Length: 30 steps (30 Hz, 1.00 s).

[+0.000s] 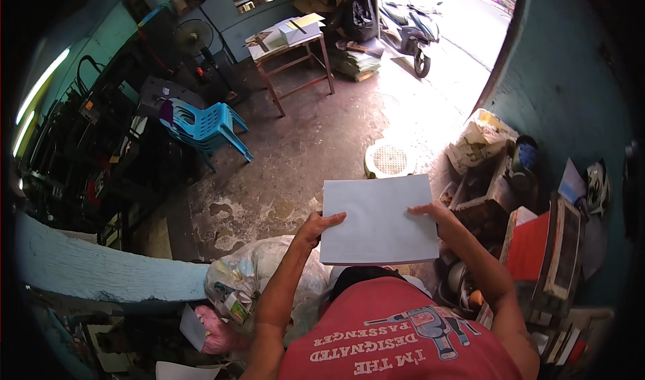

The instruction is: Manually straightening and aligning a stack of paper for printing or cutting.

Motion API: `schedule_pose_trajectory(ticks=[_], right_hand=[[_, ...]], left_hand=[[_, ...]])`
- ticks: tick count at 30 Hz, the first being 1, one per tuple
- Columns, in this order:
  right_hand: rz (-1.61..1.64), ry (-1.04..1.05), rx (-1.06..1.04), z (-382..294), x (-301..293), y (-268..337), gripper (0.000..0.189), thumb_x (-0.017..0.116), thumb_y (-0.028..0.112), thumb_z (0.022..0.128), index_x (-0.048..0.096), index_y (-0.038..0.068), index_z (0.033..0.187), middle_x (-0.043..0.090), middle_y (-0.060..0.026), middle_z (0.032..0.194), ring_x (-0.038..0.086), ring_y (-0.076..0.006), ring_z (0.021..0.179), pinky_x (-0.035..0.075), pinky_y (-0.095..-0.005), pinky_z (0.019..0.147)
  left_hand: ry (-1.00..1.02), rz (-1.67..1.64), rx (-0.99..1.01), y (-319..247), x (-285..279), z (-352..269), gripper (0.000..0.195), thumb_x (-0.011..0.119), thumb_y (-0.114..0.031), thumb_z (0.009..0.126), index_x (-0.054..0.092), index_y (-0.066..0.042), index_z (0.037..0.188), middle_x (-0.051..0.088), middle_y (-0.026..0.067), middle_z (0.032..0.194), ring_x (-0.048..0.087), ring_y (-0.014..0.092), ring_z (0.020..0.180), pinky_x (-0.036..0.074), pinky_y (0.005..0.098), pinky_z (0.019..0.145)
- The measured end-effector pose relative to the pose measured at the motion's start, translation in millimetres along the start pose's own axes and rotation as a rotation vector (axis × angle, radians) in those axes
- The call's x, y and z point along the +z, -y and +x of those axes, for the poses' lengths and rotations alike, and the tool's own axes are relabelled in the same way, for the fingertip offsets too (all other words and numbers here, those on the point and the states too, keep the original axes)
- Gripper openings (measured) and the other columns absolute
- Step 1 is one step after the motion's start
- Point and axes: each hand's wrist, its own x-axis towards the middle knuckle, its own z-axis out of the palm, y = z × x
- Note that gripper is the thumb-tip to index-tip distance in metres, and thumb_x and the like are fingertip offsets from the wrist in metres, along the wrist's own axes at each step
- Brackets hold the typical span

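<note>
A stack of white paper sheets (378, 224) is held out level in front of my red shirt. At its left edge, my left hand (322, 226) grips it, the thumb lying on the top sheet. The right edge is gripped by my right hand (433, 214), whose thumb also rests on top. The other fingers of both hands are hidden beneath or behind the stack. No marks show on the top sheet.
A clear plastic bag (267, 269) of waste lies at left, near a low blue wall (111, 269). Crates (484, 188) stand at right. Ahead are a round grated object (389, 159), stacked blue plastic chairs (206, 120), a small table (264, 52) bearing paper, and a motorcycle (413, 27) outside the doorway.
</note>
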Motion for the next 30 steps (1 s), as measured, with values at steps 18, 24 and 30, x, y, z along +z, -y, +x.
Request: schedule_pose_trajectory(ticks=[18,24,30], right_hand=[[-0.223,0.261,-0.419,446.3,70.5,217.1,0.034,0.066,0.020,0.085,0.067,-0.005,0.107,0.070,-0.0151,0.102,0.069,-0.0201,0.088,0.057,-0.0331,0.079],[-0.130,0.172,-0.167,568.4,115.8,330.4,0.035,0.060,0.023,0.087,0.068,-0.005,0.106,0.070,-0.0140,0.108,0.068,-0.0206,0.093,0.055,-0.0324,0.084],[-0.212,0.212,-0.166,711.5,119.6,433.4,0.040,0.060,0.024,0.084,0.069,-0.006,0.107,0.071,-0.0141,0.105,0.067,-0.0187,0.093,0.054,-0.0320,0.085]], left_hand=[[-0.277,-0.077,-0.022,-262.8,-229.5,295.1,0.052,0.087,-0.025,0.074,0.066,0.011,0.107,0.072,0.0166,0.098,0.071,0.023,0.082,0.057,0.0336,0.076],[-0.173,-0.099,0.025,-370.7,-305.0,402.5,0.058,0.089,-0.024,0.072,0.060,0.014,0.106,0.069,0.0196,0.096,0.071,0.025,0.080,0.060,0.0381,0.073],[-0.347,-0.045,0.056,-457.7,-354.7,530.7,0.051,0.087,-0.025,0.074,0.067,0.011,0.104,0.072,0.0176,0.095,0.071,0.022,0.083,0.057,0.0329,0.076]])
